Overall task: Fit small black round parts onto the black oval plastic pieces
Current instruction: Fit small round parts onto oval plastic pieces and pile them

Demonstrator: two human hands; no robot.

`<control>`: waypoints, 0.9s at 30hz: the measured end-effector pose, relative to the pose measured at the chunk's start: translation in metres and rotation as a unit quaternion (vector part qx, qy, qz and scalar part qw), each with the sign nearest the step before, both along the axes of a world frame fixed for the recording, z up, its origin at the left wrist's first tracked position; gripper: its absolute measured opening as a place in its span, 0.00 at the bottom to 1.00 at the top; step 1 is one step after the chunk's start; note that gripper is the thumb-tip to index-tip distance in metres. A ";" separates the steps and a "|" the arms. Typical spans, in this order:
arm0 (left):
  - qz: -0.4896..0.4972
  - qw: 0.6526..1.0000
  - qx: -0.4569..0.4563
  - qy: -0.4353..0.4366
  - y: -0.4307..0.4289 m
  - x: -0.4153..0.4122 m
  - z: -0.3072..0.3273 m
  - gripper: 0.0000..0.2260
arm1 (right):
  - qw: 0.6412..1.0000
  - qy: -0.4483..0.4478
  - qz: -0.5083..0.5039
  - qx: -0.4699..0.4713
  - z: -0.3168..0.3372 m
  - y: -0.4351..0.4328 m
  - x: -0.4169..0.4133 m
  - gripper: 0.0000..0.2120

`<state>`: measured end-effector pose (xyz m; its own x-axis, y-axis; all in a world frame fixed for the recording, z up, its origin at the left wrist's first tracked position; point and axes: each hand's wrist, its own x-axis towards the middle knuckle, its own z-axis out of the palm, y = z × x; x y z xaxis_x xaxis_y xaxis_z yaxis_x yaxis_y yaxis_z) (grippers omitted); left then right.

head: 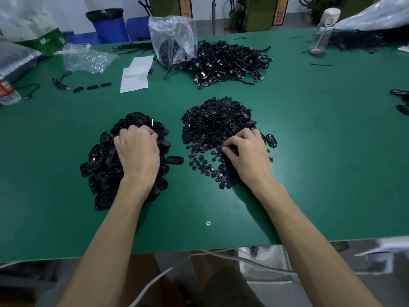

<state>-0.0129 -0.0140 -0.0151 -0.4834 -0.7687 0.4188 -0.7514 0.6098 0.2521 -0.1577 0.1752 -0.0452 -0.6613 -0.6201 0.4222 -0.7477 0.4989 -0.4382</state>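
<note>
A heap of black oval plastic pieces (104,160) lies on the green table (309,151) at the left. My left hand (138,154) rests on top of this heap with its fingers curled down into the pieces. To the right spreads a heap of small black round parts (218,120). My right hand (247,155) sits on the near right side of that heap, fingertips pinching among the round parts. Single oval pieces lie loose, one (174,160) between the heaps and another (271,140) to the right of my right hand.
A pile of black cables (230,63) and a clear plastic bag (172,38) sit behind the heaps. White paper sheets (136,74) lie at the back left. A clear water bottle (322,32) stands at the back right. A screw head (208,223) shows near the table's front edge.
</note>
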 end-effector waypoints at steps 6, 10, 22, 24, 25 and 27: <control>-0.222 0.910 0.286 0.204 0.042 -0.027 0.000 0.06 | 0.999 -0.008 -0.012 -0.038 0.006 0.001 0.003 0.08; -0.301 0.800 0.441 0.273 0.063 -0.041 -0.014 0.05 | 0.995 -0.036 -0.019 -0.095 0.009 0.003 0.004 0.08; -0.306 0.766 0.440 0.356 0.063 -0.037 -0.031 0.05 | 0.917 -0.273 0.061 -0.285 0.012 -0.001 0.012 0.04; -0.287 0.766 0.439 0.372 0.063 -0.036 -0.031 0.03 | 0.913 -0.281 0.061 -0.291 0.011 -0.001 0.012 0.04; -0.280 0.763 0.440 0.381 0.063 -0.036 -0.032 0.03 | 0.912 -0.284 0.065 -0.289 0.011 -0.001 0.012 0.03; -0.282 0.760 0.436 0.391 0.062 -0.035 -0.033 0.02 | 0.911 -0.292 0.081 -0.279 0.009 -0.003 0.013 0.03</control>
